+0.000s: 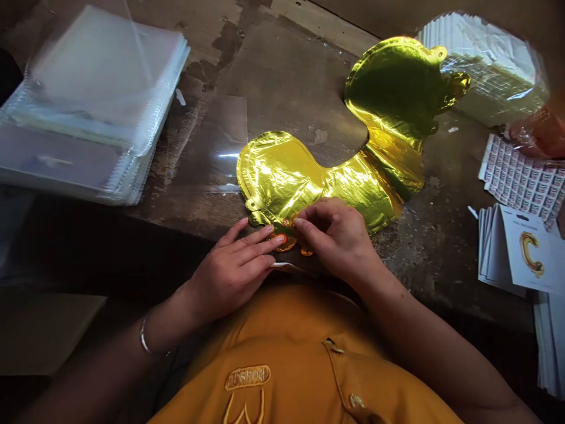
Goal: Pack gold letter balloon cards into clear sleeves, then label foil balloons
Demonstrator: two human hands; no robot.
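Observation:
A flat gold foil balloon (282, 171), curved like a letter C, lies on the worn dark table. My left hand (241, 259) rests flat at its near left end, fingers stretched out over the foil edge by an orange-red round mark. There my right hand (335, 235) pinches with thumb and index finger at the balloon's lower edge, near small printed marks. What exactly sits between those fingertips is too small to make out. Small foil tabs stick out of the edge just below both hands.
Stacked clear plastic sleeves (106, 88) stand at the left. On the right are a bagged white stack (494, 65), a sticker sheet (525, 176) and folded header cards (529, 247) printed with a gold C. A transparent sleeve (212, 141) lies left of the balloon. The table's front edge is close to my body.

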